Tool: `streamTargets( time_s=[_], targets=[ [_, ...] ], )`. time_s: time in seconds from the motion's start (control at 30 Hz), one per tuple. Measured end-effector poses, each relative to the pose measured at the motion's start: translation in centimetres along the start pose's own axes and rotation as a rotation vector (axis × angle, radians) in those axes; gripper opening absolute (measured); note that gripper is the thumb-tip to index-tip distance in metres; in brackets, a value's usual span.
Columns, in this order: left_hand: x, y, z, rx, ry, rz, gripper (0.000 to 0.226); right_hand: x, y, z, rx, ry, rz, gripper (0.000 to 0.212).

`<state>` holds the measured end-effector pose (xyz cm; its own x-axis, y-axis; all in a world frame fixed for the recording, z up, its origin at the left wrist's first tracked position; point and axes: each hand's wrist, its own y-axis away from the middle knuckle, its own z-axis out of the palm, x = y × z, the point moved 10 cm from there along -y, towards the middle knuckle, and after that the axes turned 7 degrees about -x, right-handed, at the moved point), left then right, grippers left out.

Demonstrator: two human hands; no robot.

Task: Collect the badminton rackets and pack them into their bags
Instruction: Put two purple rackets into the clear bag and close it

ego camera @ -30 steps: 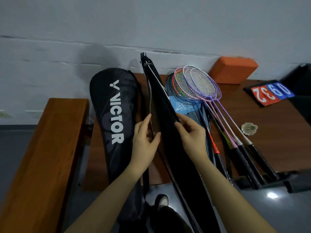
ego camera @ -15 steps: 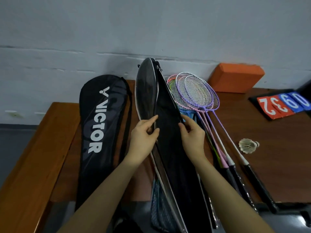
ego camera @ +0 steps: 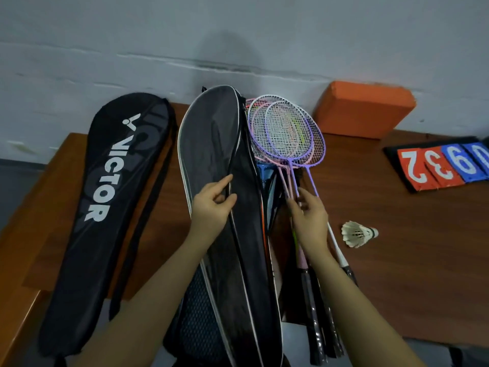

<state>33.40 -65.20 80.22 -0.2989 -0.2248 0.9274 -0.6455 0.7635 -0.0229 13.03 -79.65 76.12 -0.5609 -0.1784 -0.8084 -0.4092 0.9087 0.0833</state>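
Black racket bag (ego camera: pixel 105 197), left of the left hand (ego camera: pixel 211 207): brand "VICTOR" in white capitals with the V logo above it, running lengthwise. Score flip cards (ego camera: pixel 444 168), well right of the right hand (ego camera: pixel 309 221): white digits 2 and 3 on red, 6 and 0 on blue, seen inverted.

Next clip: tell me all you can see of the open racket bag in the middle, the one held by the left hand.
The open racket bag is a long black fabric cover with white piping along its edge and a grey lining. It lies lengthwise on the wooden table, its lower end hanging past the near edge. Its top flap is folded back to the left. The left hand pinches the opened edge midway. The rackets lie against its right side, and a black Victor bag lies to its left.
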Motion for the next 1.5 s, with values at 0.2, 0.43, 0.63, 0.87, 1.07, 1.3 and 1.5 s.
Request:
streamTargets(
  time_s=[0.2, 0.43, 0.63, 0.87, 1.07, 1.3, 1.5],
  targets=[
    [0.4, -1.1, 2.5, -0.025, -0.030, 0.021, 0.044, 3.8, -0.7, -0.2, -0.075, 0.343, 0.149, 0.021],
    [-0.9, -2.0, 3.0, -0.042, -0.051, -0.006, 0.044, 5.4, -1.1, -1.7, 0.059, 0.262, 0.127, 0.017],
    [-1.8, -2.7, 4.0, -0.061, -0.060, -0.050, 0.043, 7.2, -0.8, -5.2, 0.194, 0.117, 0.091, 0.021],
    [-2.5, -3.1, 4.7, -0.080, -0.068, -0.096, 0.043, 9.4, -1.3, -4.5, 0.112, 0.292, 0.137, 0.016],
    [-2.7, -3.0, 3.7, -0.063, -0.108, -0.132, 0.043, 9.2, -3.2, -3.3, 0.052, 0.235, 0.186, 0.050],
    [-2.5, -2.9, 2.7, -0.046, -0.094, -0.151, 0.042, 9.4, -5.6, -2.0, -0.013, 0.178, 0.279, 0.031],
    [-2.1, -3.0, 2.7, -0.043, -0.100, -0.126, 0.043, 9.6, -4.9, -0.7, -0.124, -0.388, 0.321, 0.023]
  ],
)
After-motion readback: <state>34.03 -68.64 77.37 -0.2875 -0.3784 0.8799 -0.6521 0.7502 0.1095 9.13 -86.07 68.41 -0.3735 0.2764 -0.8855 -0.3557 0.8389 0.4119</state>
